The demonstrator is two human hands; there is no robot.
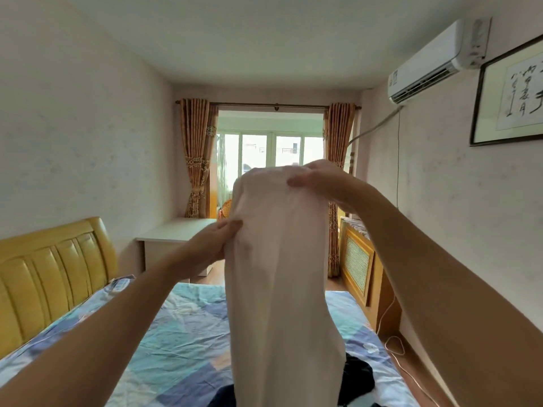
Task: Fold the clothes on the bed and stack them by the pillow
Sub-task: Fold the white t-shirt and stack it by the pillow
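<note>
Head view: you hold a white garment (279, 259) up in the air above the bed (182, 333), both arms stretched out. Your right hand (317, 179) pinches its top edge; your left hand (217, 239) grasps its left side lower down. The cloth hangs straight down, its lower end out of view. Dark clothes (357, 377) lie on the patterned sheet beneath it.

Garment (279, 274) above bed (182, 333) (headboard (50, 274) left); desk (176, 233) behind.
</note>
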